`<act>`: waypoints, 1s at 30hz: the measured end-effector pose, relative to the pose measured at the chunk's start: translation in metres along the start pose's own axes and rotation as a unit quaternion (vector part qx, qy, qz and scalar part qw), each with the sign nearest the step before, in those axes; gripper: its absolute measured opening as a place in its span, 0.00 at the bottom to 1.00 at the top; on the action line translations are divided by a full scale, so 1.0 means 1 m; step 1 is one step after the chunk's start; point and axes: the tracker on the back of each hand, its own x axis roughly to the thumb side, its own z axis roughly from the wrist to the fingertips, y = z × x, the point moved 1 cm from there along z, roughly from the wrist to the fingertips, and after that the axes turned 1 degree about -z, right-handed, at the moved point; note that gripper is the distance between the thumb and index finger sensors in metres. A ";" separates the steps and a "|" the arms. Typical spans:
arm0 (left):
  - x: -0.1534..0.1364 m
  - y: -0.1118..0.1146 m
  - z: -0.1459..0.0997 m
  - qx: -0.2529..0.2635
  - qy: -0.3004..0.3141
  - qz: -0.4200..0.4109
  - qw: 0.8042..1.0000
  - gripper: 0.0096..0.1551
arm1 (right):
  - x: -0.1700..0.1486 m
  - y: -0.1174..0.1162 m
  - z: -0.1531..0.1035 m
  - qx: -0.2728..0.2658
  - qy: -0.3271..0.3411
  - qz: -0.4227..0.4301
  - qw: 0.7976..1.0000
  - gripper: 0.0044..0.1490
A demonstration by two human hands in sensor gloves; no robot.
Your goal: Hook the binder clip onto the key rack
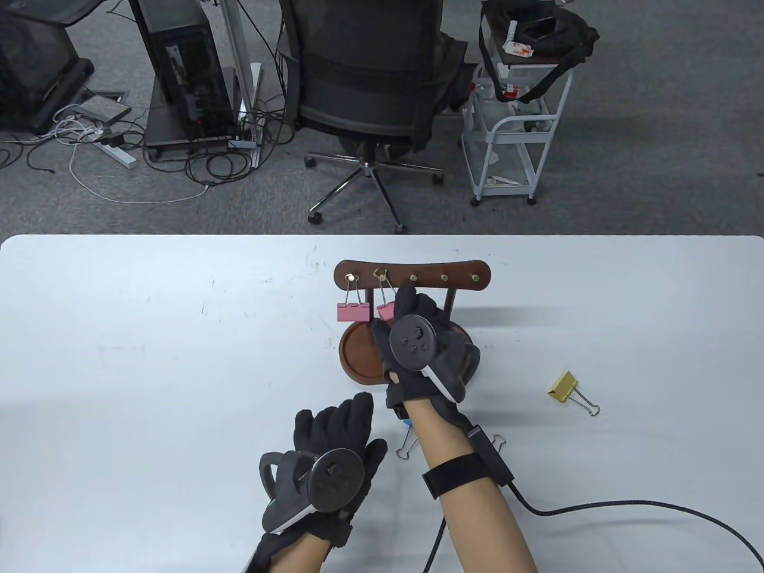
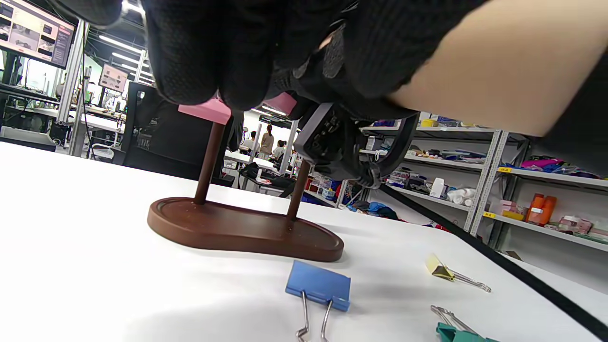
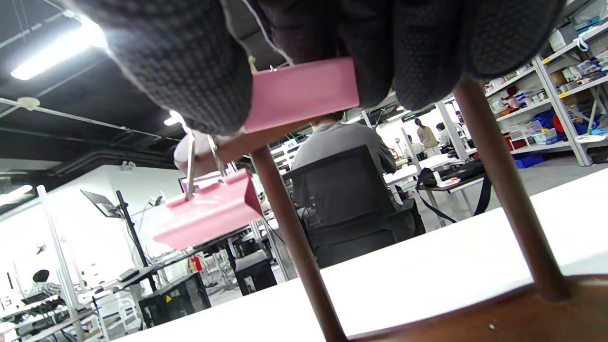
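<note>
Right hand (image 1: pixel 412 334) grip pinching second pink binder clip (image 1: pixel 386 311) at key rack (image 1: pixel 412 276), wire loop on second hook; first pink clip (image 1: pixel 354 311) hanging just left. Left hand (image 1: pixel 334 441) resting on worktop (image 1: pixel 149 358), holding nothing.

Left wrist: blue binder clip (image 2: pixel 318 286) lying below.

Right wrist: fingers (image 3: pixel 190 76) clamping pink body (image 3: pixel 299 92). Probably light, stiff, springy; best held by body.

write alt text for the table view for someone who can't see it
A gloved right hand holds a pink clip at the second hook of a wooden key rack on a white table; another pink clip hangs from the first hook. The left hand rests near the front edge, and a yellow clip lies to the right.
</note>
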 end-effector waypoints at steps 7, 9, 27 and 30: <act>0.002 0.002 0.000 -0.004 0.004 -0.002 1.000 0.45 | -0.002 -0.014 0.003 0.007 -0.002 -0.007 1.000 0.55; 0.002 0.002 0.000 -0.005 0.004 -0.002 1.000 0.45 | -0.001 -0.016 0.003 0.008 -0.002 -0.015 1.000 0.55; 0.003 0.005 0.001 -0.016 0.005 -0.007 1.000 0.45 | -0.002 -0.029 0.002 0.012 0.000 -0.047 0.999 0.55; 0.003 0.005 0.001 -0.017 0.005 -0.008 1.000 0.45 | -0.004 -0.029 0.001 0.014 0.000 -0.049 0.999 0.55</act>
